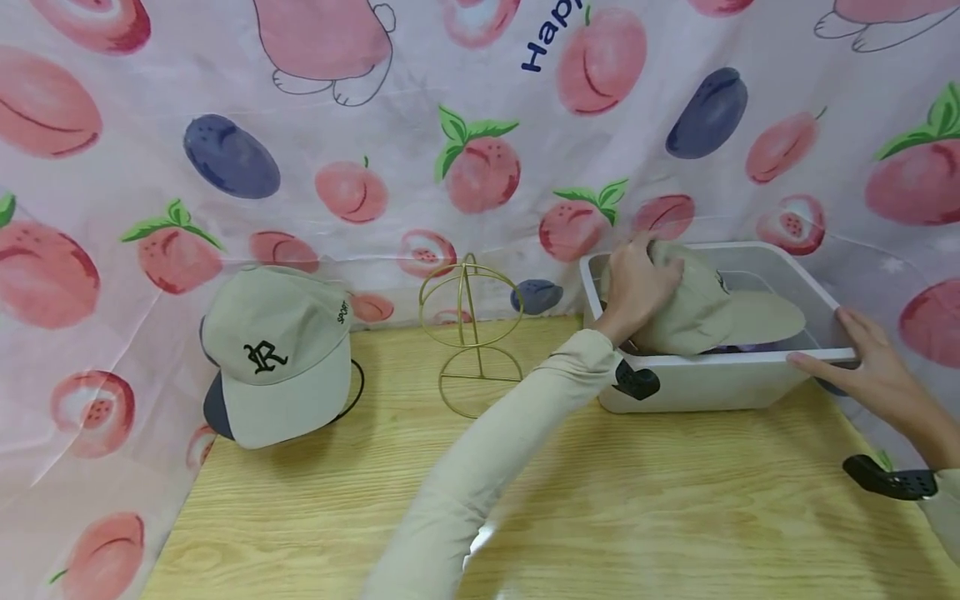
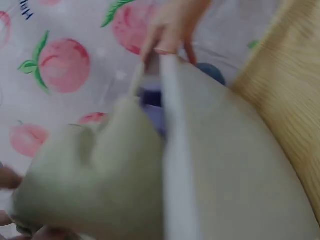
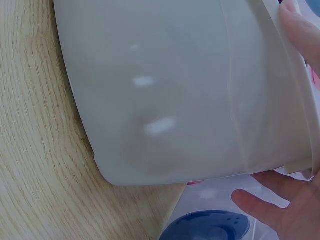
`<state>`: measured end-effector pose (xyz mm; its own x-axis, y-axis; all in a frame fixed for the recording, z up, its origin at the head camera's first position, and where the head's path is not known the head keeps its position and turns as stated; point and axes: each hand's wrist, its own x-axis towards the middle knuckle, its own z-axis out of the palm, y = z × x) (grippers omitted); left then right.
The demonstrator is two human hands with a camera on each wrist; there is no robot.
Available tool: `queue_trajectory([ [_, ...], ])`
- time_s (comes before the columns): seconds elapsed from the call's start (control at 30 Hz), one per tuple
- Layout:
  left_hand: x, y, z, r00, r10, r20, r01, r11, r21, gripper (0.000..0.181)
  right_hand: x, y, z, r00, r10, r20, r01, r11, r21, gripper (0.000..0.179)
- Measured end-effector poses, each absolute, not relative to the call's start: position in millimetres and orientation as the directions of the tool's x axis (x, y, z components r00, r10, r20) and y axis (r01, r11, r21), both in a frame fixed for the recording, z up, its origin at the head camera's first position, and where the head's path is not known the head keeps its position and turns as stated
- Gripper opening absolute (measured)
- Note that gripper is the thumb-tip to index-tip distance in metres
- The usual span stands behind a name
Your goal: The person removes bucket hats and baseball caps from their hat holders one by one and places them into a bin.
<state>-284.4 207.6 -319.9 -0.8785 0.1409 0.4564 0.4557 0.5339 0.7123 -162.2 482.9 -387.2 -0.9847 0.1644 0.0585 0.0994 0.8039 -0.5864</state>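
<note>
one beige cap (image 1: 686, 312) is partly inside a white box (image 1: 697, 385), its back gripped by the fingers of the left hand (image 1: 641, 283); the right hand (image 1: 873, 358) clamps its fingers on the box's end, probably to steady it. another cap (image 1: 277, 350) seems propped near a gold stand (image 1: 480, 377).

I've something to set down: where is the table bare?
Bare table lies before the bin, right of the left sleeve; another patch sits between that sleeve, gold stand and far-left cap. Crowded: the bin, with left hand, gripped cap and right hand.
</note>
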Motion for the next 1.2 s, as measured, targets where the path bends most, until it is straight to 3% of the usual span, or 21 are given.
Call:
queue_trajectory([
  [0.13, -279.6, 204.4, -323.3, -0.877, 0.354, 0.324, 0.477, 0.572, 0.667, 0.069, -161.9, 483.2, -388.0, -0.983, 0.167, 0.07, 0.095, 0.803, -0.588, 0.101],
  [0.33, -275.6, 202.8, -326.1, -0.763, 0.593, 0.257, 0.63, 0.593, 0.501, 0.091, -161.7, 483.8, -389.5, -0.984, 0.164, 0.077, 0.086, 0.798, -0.596, 0.1],
  [0.47, -274.3, 210.9, -333.9, -0.77, 0.565, 0.296, 0.638, 0.683, 0.356, 0.087, -162.4, 483.0, -390.0, -0.984, 0.162, 0.073, 0.088, 0.803, -0.59, 0.1],
  [0.73, -265.4, 227.6, -338.3, -0.853, 0.451, 0.264, 0.484, 0.872, 0.074, 0.076, -165.1, 476.1, -390.3, -0.986, 0.152, 0.07, 0.08, 0.795, -0.601, 0.1],
  [0.83, -261.3, 227.3, -337.8, -0.838, 0.506, 0.204, 0.527, 0.848, 0.058, 0.072, -164.9, 475.6, -390.2, -0.987, 0.147, 0.072, 0.074, 0.791, -0.607, 0.1],
  [1.07, -261.9, 213.8, -339.5, -0.712, 0.695, 0.098, 0.702, 0.707, 0.087, 0.071, -162.0, 478.3, -389.5, -0.984, 0.161, 0.078, 0.082, 0.795, -0.601, 0.1],
  [1.2, -265.2, 205.9, -342.1, -0.648, 0.756, 0.088, 0.758, 0.629, 0.173, 0.073, -160.0, 480.3, -391.5, -0.982, 0.176, 0.065, 0.1, 0.784, -0.613, 0.1],
])
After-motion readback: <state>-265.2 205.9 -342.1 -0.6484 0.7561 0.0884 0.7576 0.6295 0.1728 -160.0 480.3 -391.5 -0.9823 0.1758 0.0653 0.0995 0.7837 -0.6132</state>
